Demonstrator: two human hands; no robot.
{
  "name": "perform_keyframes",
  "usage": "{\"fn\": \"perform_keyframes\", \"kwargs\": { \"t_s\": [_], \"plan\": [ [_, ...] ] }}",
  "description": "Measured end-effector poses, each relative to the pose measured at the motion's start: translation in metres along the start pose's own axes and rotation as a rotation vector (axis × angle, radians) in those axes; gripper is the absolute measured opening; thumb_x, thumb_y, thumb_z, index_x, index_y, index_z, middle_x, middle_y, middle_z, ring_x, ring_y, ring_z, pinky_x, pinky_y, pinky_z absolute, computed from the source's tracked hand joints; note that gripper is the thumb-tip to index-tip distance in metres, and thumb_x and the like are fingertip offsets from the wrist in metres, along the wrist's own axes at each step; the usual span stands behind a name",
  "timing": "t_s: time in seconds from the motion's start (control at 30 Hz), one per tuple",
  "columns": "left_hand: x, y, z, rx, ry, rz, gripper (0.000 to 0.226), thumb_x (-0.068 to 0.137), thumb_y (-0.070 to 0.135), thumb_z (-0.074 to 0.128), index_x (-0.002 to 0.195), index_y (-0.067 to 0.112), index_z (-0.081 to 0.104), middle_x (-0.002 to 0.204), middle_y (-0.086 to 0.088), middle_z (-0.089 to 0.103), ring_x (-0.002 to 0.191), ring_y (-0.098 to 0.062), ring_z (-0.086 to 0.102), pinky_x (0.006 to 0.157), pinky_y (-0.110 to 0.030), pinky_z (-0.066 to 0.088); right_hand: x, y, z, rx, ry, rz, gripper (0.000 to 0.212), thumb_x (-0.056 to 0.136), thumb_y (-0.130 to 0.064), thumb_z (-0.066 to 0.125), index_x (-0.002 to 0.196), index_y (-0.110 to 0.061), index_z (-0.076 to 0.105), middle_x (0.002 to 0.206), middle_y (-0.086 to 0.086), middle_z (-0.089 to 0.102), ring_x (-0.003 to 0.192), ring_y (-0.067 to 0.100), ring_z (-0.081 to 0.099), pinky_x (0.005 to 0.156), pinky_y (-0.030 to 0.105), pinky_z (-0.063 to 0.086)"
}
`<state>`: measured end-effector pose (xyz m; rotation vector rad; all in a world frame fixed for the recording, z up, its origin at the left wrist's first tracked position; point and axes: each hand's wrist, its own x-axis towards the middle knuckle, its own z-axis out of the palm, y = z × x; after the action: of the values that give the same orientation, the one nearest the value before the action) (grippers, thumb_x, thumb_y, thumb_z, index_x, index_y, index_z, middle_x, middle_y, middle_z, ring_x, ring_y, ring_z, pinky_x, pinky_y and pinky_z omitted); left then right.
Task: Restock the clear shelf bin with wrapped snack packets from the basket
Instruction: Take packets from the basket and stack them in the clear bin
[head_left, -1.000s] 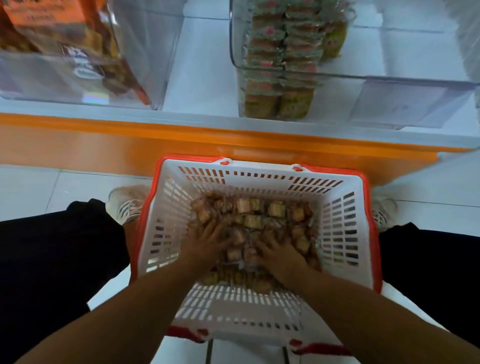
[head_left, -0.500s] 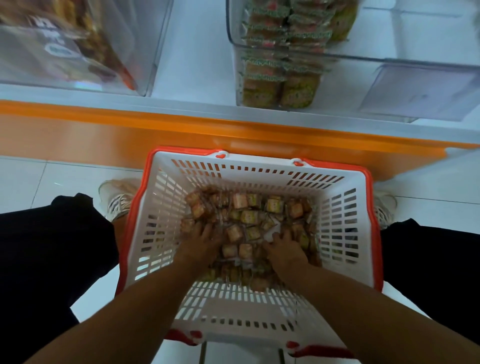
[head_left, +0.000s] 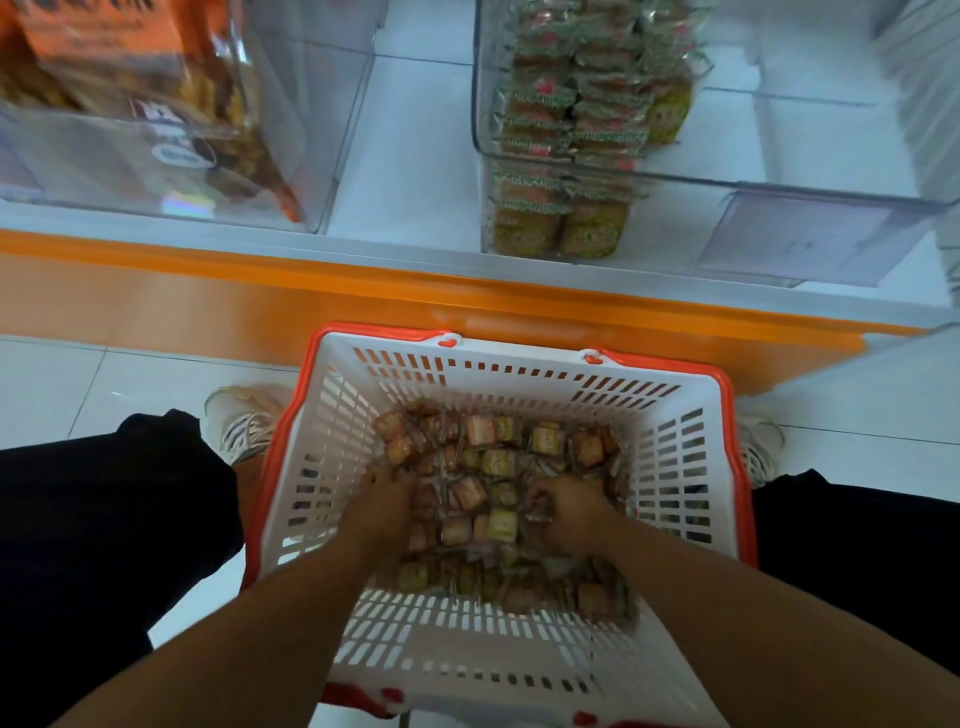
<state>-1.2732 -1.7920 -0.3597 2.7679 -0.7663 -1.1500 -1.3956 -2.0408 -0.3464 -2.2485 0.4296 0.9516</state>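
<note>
Both hands have spread apart since a second ago, the left hand (head_left: 387, 499) and right hand (head_left: 569, 506) now curling their fingers into the packets (head_left: 493, 499) heaped in the basket (head_left: 675, 467) on the floor, below the half-filled bin (head_left: 779, 182) at the shelf's front edge.

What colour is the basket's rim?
Orange-red, on a white slotted basket; the rim shows best in the head view, the only one.

Slotted white plastic basket (head_left: 332, 467), glossy crinkled packets (head_left: 498, 462), clear smooth plastic bin (head_left: 779, 182), glossy floor tiles (head_left: 104, 384)
</note>
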Motion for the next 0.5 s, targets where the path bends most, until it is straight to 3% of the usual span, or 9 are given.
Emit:
{"fn": "perform_keyframes", "kwargs": {
  "t_s": [0.1,0.17,0.27,0.3,0.37,0.43,0.5],
  "plan": [
    [0.005,0.005,-0.016,-0.33,0.088,-0.07,0.023,0.084,0.016,0.074,0.098,0.02,0.057,0.104,-0.006,0.062,0.097,-0.026,0.06,0.077,-0.033,0.049,-0.002,0.0,-0.011,0.103,0.065,0.039,0.036,0.085,-0.025,0.075,0.12,-0.023,0.064,0.117,0.004,0.067,0.106,0.024,0.064,0.078,0.029,0.051],
    [0.005,0.012,-0.027,-0.575,0.039,-0.112,0.032,0.078,0.012,0.082,0.086,0.018,0.051,0.082,-0.001,0.056,0.085,-0.024,0.055,0.069,-0.032,0.043,-0.006,-0.004,-0.021,0.122,0.142,0.037,0.041,0.083,-0.034,0.077,0.121,-0.025,0.064,0.117,-0.001,0.067,0.11,0.02,0.063,0.085,0.028,0.052],
    [0.001,0.021,-0.046,-0.777,-0.113,-0.17,0.032,0.075,0.01,0.085,0.095,0.01,0.06,0.087,-0.008,0.062,0.086,-0.027,0.062,0.066,-0.039,0.054,-0.018,-0.019,-0.041,0.029,0.186,0.022,0.045,0.08,-0.04,0.078,0.12,-0.027,0.062,0.12,-0.003,0.063,0.117,0.023,0.057,0.093,0.03,0.05],
    [-0.004,0.025,-0.055,-0.829,-0.189,-0.177,0.028,0.076,0.011,0.085,0.096,0.01,0.065,0.088,-0.01,0.065,0.079,-0.024,0.066,0.06,-0.036,0.054,-0.024,-0.028,-0.051,-0.009,0.168,0.011,0.044,0.079,-0.04,0.078,0.118,-0.029,0.062,0.124,-0.001,0.062,0.119,0.024,0.056,0.094,0.032,0.05],
    [-0.014,0.036,-0.079,-0.939,-0.352,-0.136,0.013,0.082,0.012,0.08,0.078,0.013,0.067,0.077,-0.013,0.062,0.059,-0.019,0.062,0.053,-0.028,0.047,-0.039,-0.05,-0.074,-0.069,0.095,-0.044,0.045,0.078,-0.032,0.08,0.119,-0.029,0.062,0.13,-0.002,0.061,0.119,0.024,0.057,0.089,0.029,0.048],
    [-0.026,0.048,-0.111,-1.014,-0.46,-0.104,0.01,0.078,0.015,0.082,0.076,0.013,0.072,0.084,-0.014,0.067,0.072,-0.024,0.068,0.064,-0.034,0.054,-0.064,-0.078,-0.105,-0.151,0.037,-0.15,0.045,0.082,-0.021,0.078,0.124,-0.027,0.062,0.131,0.0,0.062,0.115,0.021,0.06,0.085,0.026,0.046],
    [-0.039,0.058,-0.146,-1.029,-0.522,-0.105,0.028,0.081,0.019,0.083,0.107,0.014,0.076,0.108,-0.014,0.074,0.1,-0.029,0.072,0.082,-0.04,0.06,-0.099,-0.109,-0.142,-0.215,0.049,-0.271,0.044,0.08,-0.02,0.079,0.12,-0.029,0.064,0.122,-0.005,0.066,0.105,0.015,0.062,0.082,0.026,0.049]
  ]
}}
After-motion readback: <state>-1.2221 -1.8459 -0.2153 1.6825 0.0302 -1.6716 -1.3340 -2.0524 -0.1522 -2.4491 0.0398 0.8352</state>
